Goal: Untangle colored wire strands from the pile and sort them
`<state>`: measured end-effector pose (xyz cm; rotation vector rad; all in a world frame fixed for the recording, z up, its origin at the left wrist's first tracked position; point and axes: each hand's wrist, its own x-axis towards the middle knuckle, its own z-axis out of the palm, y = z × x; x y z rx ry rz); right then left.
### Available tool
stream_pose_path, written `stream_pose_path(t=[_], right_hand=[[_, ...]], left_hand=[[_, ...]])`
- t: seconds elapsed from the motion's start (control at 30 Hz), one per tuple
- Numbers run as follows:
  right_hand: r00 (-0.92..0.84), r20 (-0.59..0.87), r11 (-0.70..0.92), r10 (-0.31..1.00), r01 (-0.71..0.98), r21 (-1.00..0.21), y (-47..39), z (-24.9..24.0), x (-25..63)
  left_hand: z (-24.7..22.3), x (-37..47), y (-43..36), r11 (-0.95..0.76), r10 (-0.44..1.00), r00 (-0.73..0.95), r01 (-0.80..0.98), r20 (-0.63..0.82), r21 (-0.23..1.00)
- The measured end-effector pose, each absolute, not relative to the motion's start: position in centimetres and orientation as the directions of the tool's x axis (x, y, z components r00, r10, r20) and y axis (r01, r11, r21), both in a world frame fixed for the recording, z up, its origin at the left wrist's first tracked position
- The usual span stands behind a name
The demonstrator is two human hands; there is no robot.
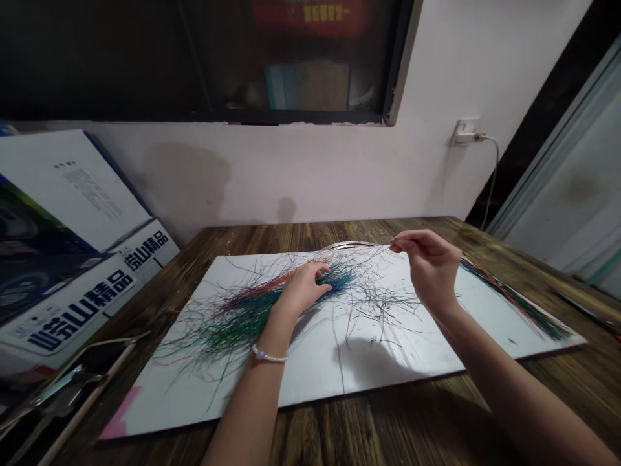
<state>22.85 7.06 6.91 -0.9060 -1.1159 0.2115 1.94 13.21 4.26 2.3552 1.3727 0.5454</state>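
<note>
A large loose bundle of thin coloured strands (247, 317), mostly green with red and blue among them, lies across a white board (310, 382). My left hand (306, 285) rests on the bundle's right end, thumb and fingers curved and apart, with strands showing in the gap. Above the board, my right hand (431, 265) pinches the end of a single thin dark strand (376, 254) that slants down toward the bundle. Short dark strand pieces (383, 307) lie scattered between the two hands. Whether the strands are wire or fibre I cannot tell.
A narrower, tidier row of coloured strands (519, 298) lies along the board's right side. The board sits on a dark wooden table (334, 430). Printed boxes (72, 285) stand at the left, and a plugged-in cable (497, 162) hangs from the wall at right.
</note>
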Motion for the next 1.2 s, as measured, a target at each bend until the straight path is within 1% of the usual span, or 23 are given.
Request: stream_pose_path(t=[0.13, 0.27, 0.37, 0.47, 0.57, 0.77, 0.9, 1.1, 1.2], right_hand=[[0.481, 0.614, 0.627, 0.626, 0.157, -0.763, 7.7, 6.7, 23.3], [0.486, 0.561, 0.599, 0.671, 0.092, -0.796, 8.1, 6.5, 23.6], [0.486, 0.522, 0.574, 0.701, 0.048, -0.817, 8.4, 6.2, 23.8], [0.501, 0.484, 0.559, 0.718, 0.0, -0.829, 9.0, 5.8, 24.2], [0.545, 0.452, 0.559, 0.707, -0.039, -0.828, 9.8, 5.2, 24.9], [0.636, 0.411, 0.591, 0.654, -0.089, -0.802, 11.1, 4.6, 27.0], [0.678, 0.416, 0.629, 0.606, -0.087, -0.772, 11.2, 5.1, 28.6], [0.671, 0.48, 0.679, 0.565, -0.047, -0.733, 9.6, 7.2, 29.1], [0.619, 0.545, 0.697, 0.566, -0.006, -0.717, 8.4, 8.4, 28.5]], left_hand=[[4.6, 1.5, 13.0, -0.473, 0.869, 0.476, 0.714, 0.137, 0.517], [4.8, 1.1, 13.0, -0.488, 0.856, 0.499, 0.7, 0.132, 0.521], [4.7, 0.9, 13.1, -0.491, 0.859, 0.487, 0.701, 0.156, 0.517], [4.7, 0.7, 13.3, -0.486, 0.87, 0.446, 0.7, 0.212, 0.524], [4.8, 0.5, 13.7, -0.465, 0.885, 0.39, 0.7, 0.255, 0.541], [4.9, 0.0, 14.1, -0.364, 0.93, 0.254, 0.724, 0.264, 0.586], [4.9, -0.2, 14.2, -0.309, 0.949, 0.191, 0.73, 0.251, 0.609], [5.7, -0.5, 13.7, -0.326, 0.944, 0.273, 0.685, 0.185, 0.651], [7.1, -0.6, 13.0, -0.328, 0.944, 0.255, 0.665, 0.209, 0.671]])
